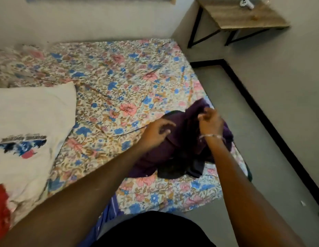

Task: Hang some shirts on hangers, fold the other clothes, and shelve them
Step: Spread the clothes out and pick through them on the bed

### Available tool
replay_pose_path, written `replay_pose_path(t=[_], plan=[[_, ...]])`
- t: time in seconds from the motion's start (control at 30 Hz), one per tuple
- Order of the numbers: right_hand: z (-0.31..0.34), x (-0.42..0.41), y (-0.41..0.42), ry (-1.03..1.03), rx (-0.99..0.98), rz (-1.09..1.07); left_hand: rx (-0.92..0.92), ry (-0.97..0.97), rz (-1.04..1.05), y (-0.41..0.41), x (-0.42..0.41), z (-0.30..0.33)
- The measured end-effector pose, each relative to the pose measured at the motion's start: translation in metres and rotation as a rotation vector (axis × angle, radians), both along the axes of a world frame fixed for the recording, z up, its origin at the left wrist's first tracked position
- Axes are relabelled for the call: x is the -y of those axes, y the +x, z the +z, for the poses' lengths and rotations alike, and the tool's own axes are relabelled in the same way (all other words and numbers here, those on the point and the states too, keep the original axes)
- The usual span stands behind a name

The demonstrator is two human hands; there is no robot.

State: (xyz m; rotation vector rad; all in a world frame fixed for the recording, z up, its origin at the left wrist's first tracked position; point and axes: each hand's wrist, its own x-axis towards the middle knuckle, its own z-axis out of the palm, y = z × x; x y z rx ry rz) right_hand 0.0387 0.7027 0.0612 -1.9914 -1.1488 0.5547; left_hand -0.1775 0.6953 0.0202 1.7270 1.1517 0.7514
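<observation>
From your head camera, you are looking down at a bed [119,82] covered by a floral sheet in pink, blue and tan, rumpled across the middle. It fills the left and centre of the view and meets a pale wall at the far side. To the right runs a grey floor [244,122] edged by a black skirting line. In the far right corner a wooden table [244,16] on black legs stands against the wall, with a small white object on top, too blurred to name.

A white shirt [26,125] with a blue and red print lies spread on the left of the bed, and a red cloth [0,211] shows at the lower left edge beside it.

The purple shirt [173,148] sits crumpled near the bed's right edge, tangled with a dark garment [174,170] at its near side. Your right hand [211,122] is at the top of the heap, fingers curled and pinching a raised fold of the purple cloth. Your left hand [157,132] rests at the heap's left side, fingers loosely bent and spread over the fabric; you cannot tell whether it grips anything.
</observation>
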Motion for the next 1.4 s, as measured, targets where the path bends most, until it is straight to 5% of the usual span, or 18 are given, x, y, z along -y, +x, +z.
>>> replay_pose_path(t=[0.33, 0.53, 0.7, 0.77, 0.9, 1.03, 1.3, 1.4], plan=[[-0.192, 0.142, -0.221, -0.465, -0.078, 0.571, -0.432, -0.59, 0.598, -0.228, 0.2, -0.155], [-0.295, 0.183, -0.306, -0.716, -0.036, 0.622, -0.557, -0.766, 0.615, -0.289, 0.253, -0.253], [-0.36, 0.178, -0.345, -0.824, -0.038, 0.589, -0.368, -0.799, 0.533, -0.3, 0.259, -0.309], [-0.366, 0.177, -0.349, -0.832, 0.009, 0.53, -0.319, -0.806, 0.562, -0.299, 0.255, -0.318], [-0.366, 0.189, -0.344, -1.005, 0.163, 0.369, -0.666, -0.797, 0.515, -0.304, 0.245, -0.333], [-0.359, 0.209, -0.324, -1.024, 0.045, 0.438, -0.695, -0.703, 0.566, -0.295, 0.238, -0.325], [-0.273, 0.173, -0.287, -0.831, -0.473, 0.607, -0.053, -0.883, 0.693, -0.3, 0.255, -0.246], [-0.223, 0.14, -0.263, -0.719, -0.555, 0.655, -0.132, -0.839, 0.577, -0.308, 0.255, -0.188]])
